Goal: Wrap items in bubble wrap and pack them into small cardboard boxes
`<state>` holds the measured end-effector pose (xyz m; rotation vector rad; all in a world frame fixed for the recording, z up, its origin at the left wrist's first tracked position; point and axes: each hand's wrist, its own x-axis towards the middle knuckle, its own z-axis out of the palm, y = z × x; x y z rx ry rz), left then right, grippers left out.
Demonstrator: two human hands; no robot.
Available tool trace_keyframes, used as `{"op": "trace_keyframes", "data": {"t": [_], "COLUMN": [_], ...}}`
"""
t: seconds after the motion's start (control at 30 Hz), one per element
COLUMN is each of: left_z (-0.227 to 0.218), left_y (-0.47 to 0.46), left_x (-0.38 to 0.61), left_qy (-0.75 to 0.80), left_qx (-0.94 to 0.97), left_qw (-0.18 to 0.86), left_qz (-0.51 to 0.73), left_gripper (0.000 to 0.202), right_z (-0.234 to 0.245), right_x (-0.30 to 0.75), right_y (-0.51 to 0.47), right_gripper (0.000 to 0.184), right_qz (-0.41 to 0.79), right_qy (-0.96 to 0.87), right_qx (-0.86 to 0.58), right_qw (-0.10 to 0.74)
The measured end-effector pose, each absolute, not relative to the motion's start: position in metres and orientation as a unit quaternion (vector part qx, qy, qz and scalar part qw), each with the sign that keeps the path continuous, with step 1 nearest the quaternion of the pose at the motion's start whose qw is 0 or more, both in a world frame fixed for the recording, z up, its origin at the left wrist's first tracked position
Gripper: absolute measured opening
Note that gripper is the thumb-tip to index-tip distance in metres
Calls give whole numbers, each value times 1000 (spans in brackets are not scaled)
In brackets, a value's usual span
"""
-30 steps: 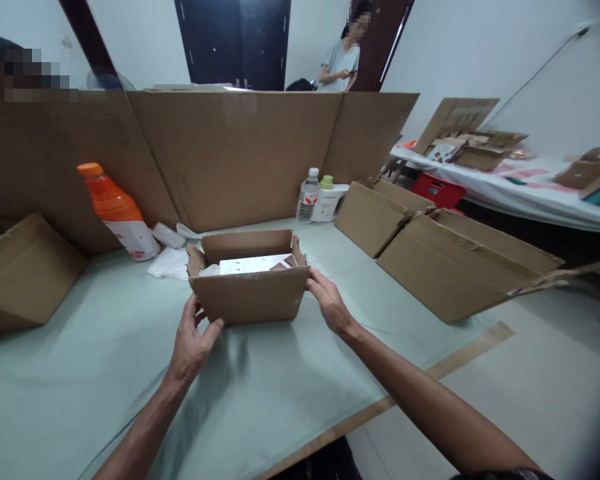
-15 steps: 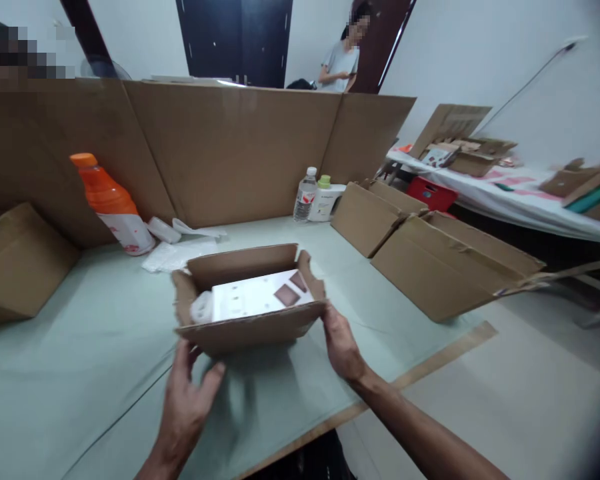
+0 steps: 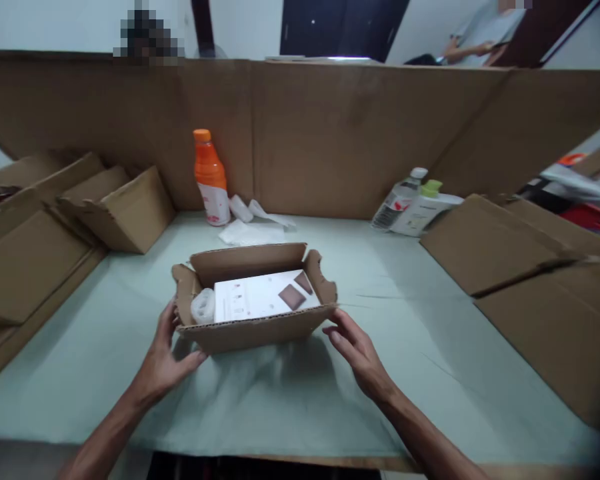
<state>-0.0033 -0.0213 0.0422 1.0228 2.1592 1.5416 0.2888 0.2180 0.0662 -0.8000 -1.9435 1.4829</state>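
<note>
The left hand [image 3: 163,367] and right hand [image 3: 361,359] hold the brown box [image 3: 260,333] between them, fingers on its two ends. It is at the middle of the desk [image 3: 395,313], but I can't tell if it touches. A white box [image 3: 253,297] lies inside. An orange bottle [image 3: 211,181] stands behind

The head camera looks forward and down over the table [image 3: 405,287], seemingly close.

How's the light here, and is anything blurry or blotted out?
Head view, middle: soft light, a dim shadow on the green cloth below the cardboard box; head view, right: a red object is blurred, and the frame's edge darkens lower down; head view, upper left: coarse pixel blocks blot out a patch.
</note>
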Motion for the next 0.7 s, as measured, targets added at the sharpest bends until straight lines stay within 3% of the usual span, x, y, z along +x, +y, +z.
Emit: {"op": "trace_keyframes", "data": {"t": [0.23,0.57,0.7], "left_z": [53,42,34], "left_y": [27,1,-33], "left_x": [-29,-3,-20], "left_qy": [673,645,703], "left_qx": [479,422,348], "left_qw": [219,145,93], "left_qz": [519,620,612], "left_gripper": [102,115,106], "right_z": [40,50,52], "right_x": [272,237,183], "right_y": [204,200,198], "right_gripper": [72,64,70], "right_qz": [543,557,582], "right_qy": [-740,-737,-757], "right_qx": [-340,-330,-241], "right_qw": [207,193,172]}}
